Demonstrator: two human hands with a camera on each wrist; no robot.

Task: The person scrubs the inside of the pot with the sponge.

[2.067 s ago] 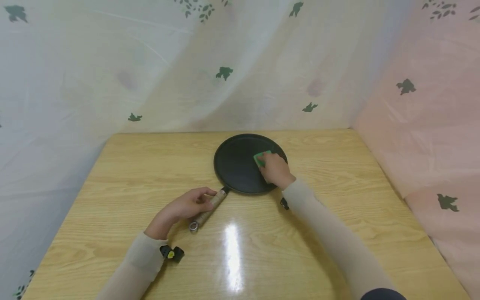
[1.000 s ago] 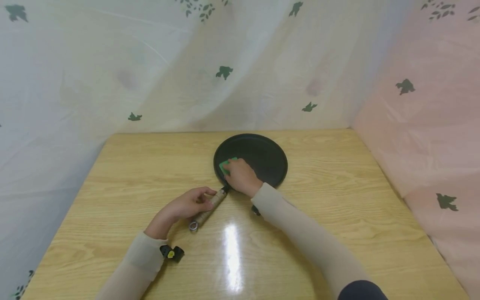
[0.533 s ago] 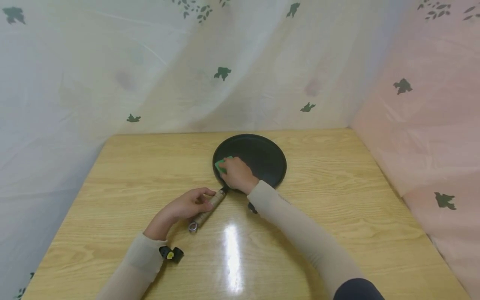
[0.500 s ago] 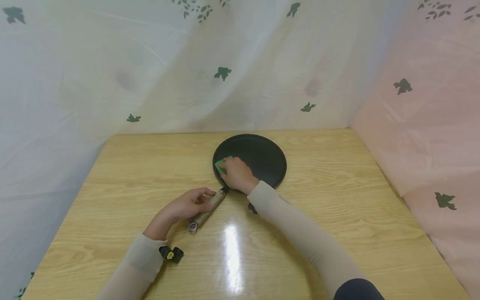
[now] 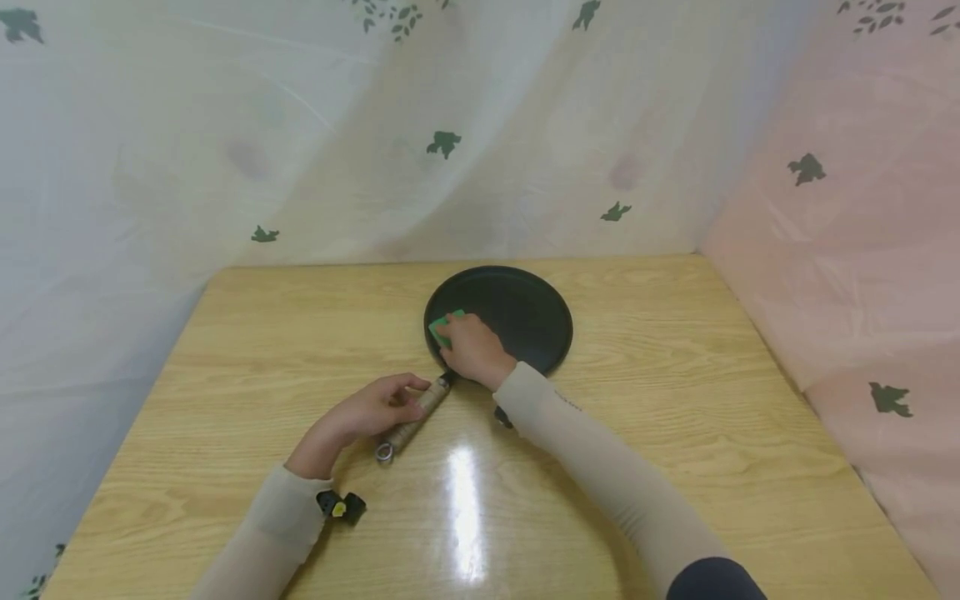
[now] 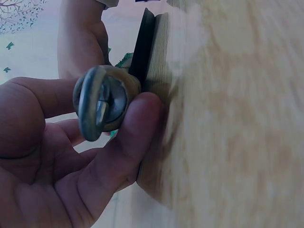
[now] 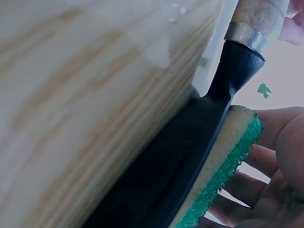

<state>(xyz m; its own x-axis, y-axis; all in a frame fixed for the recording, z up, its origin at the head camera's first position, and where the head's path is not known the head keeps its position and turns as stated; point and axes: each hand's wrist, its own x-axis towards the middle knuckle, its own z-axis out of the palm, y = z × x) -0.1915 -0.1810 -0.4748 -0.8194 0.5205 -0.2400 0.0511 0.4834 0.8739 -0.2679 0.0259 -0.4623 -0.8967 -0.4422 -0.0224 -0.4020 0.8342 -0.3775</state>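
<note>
A round black flat pan (image 5: 525, 312) lies on the wooden table, its handle (image 5: 411, 427) pointing toward the person and to the left. My left hand (image 5: 367, 410) holds that handle between thumb and fingers, and the handle's metal ring (image 6: 89, 107) faces the left wrist camera. Over the left part of the pan, my right hand (image 5: 476, 348) holds a sponge (image 5: 442, 330) against the cooking surface. In the right wrist view the sponge (image 7: 222, 164) has its pale side on the pan and its green scouring side under the fingers. Part of it is hidden by the hand in the head view.
The wooden table (image 5: 675, 400) stretches out around the pan. Behind and to both sides hang pale cloth sheets (image 5: 337, 150) printed with green birds and leaves. A small black device (image 5: 341, 506) is worn on the left wrist.
My right hand has carried the sponge leftward across the pan from its right part, with hardly any movement in the last half second. My left hand has stayed on the handle.
</note>
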